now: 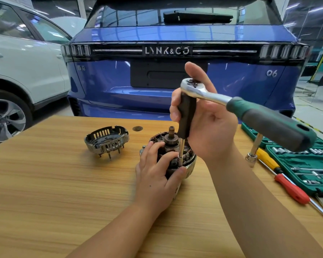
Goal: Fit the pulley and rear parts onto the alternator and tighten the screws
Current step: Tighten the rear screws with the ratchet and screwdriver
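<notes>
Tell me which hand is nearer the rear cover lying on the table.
Left. The left hand grips the alternator, just right of the rear cover. The right hand is farther right and higher, holding the ratchet.

The alternator [172, 157] stands on the wooden table with its shaft pointing up, its rear end open so the copper stator windings, a bearing and the stubby threaded shaft tip show; its bright metal front housing rests against the tabletop. A ratchet wrench [250, 110] with a chrome head and green-and-grey handle sits atop a black extension whose slim socket stands upright on a screw at the alternator's rim. The rear cover [106, 141], a slotted metal ring with downward studs, lies apart to the left.
</notes>
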`<state>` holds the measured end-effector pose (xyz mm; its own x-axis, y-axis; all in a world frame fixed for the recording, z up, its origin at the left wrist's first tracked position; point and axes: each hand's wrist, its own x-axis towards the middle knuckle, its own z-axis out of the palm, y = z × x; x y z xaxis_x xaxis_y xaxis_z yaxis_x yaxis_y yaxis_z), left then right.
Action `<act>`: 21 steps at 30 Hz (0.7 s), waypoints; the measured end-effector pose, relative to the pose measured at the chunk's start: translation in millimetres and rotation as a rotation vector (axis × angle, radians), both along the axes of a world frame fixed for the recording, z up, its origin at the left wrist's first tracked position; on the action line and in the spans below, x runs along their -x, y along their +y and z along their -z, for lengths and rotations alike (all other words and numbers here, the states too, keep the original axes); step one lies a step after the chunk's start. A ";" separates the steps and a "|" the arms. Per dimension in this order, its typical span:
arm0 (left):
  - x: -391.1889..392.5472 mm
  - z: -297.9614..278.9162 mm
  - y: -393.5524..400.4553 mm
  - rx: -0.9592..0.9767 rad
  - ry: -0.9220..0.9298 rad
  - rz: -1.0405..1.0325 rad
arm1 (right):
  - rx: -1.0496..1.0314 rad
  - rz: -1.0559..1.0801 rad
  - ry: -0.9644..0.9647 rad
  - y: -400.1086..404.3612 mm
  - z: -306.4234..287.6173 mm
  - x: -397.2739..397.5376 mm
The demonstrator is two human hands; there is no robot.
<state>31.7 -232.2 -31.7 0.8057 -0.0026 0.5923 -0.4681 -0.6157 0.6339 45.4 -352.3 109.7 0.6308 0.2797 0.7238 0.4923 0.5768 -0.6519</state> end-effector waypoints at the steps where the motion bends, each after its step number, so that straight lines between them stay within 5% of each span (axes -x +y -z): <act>1: 0.4 -0.3 0.5 -0.007 0.001 0.004 | -0.014 -0.068 0.028 -1.0 -1.8 0.8; 5: 0.5 0.0 0.5 -0.017 -0.005 -0.006 | -0.033 -0.084 0.174 -2.6 -3.7 2.6; 11: 0.1 2.2 -1.3 0.009 -0.018 -0.020 | -0.008 0.490 0.231 0.0 -3.6 1.6; 21: 5.2 -0.4 -6.1 0.041 -0.112 -0.016 | 0.016 0.214 -0.067 11.5 4.5 0.3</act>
